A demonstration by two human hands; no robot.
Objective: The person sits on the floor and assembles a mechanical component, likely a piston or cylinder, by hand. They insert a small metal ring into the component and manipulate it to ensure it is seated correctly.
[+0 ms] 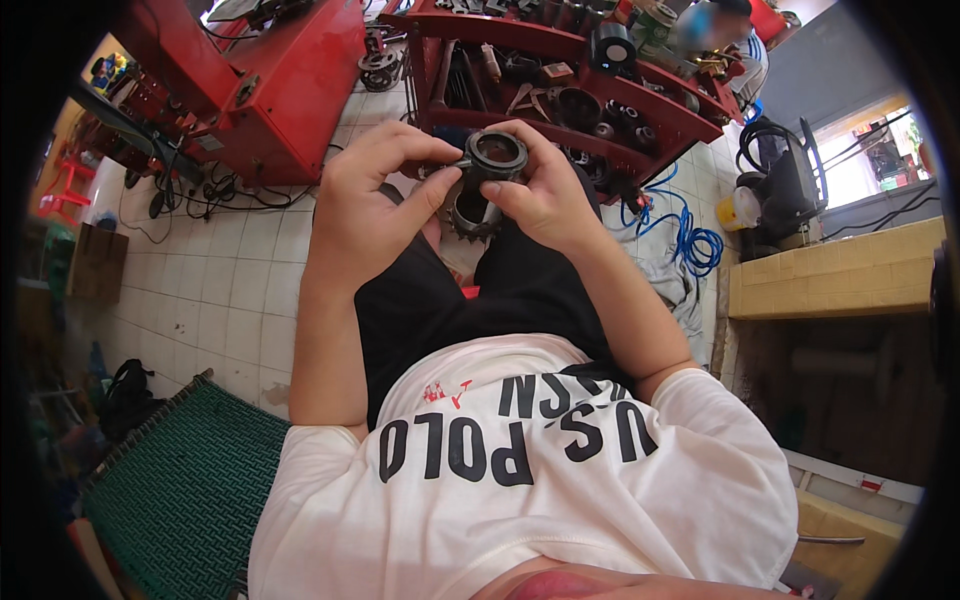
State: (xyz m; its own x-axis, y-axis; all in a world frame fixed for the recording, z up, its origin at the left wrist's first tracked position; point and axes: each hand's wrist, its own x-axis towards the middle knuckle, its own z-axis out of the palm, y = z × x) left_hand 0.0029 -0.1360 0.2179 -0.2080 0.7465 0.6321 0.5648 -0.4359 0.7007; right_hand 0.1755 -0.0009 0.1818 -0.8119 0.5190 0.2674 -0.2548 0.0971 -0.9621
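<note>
**Ring held over the gear, both hands on it**

I held the dark metal ring (497, 153) up over my lap, between my two hands. My left hand (365, 205) pinched its left edge, thumb under and fingers over. My right hand (543, 195) closed on its right edge. The ring's opening faced up at me, its axis running down into the toothed gear (473, 215) just beneath, touching or nearly so. Both hands were equally near. Behind stood a red shelf rack (560, 70) of parts.

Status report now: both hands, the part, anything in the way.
Left hand and right hand both gripping dark metal ring. Toothed gear directly beneath ring, over lap. Nothing between the hands; red parts rack beyond.
</note>
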